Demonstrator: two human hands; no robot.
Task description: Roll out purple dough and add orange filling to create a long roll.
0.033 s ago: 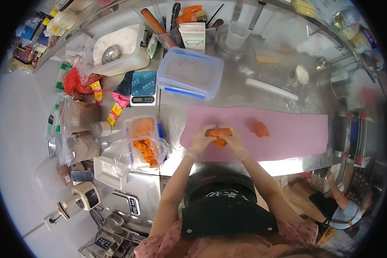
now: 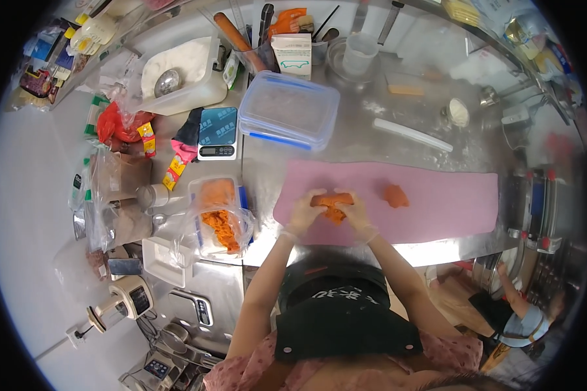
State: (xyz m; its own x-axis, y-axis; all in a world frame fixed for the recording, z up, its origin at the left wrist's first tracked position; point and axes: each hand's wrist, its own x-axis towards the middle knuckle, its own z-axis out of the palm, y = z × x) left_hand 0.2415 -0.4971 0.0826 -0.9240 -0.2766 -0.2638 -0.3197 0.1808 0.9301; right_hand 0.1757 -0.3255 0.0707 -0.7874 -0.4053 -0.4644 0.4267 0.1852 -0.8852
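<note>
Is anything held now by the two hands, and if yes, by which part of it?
Orange dough: the left hand on its left end, the right hand on its right end.

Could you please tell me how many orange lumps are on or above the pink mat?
2: one lump between the left hand and right hand, another lump to their right on the mat. The hands may hide more.

White lettering [image 2: 352,296] marks the dark apron [image 2: 346,332], pale characters the blue-topped scale [image 2: 217,133].
</note>
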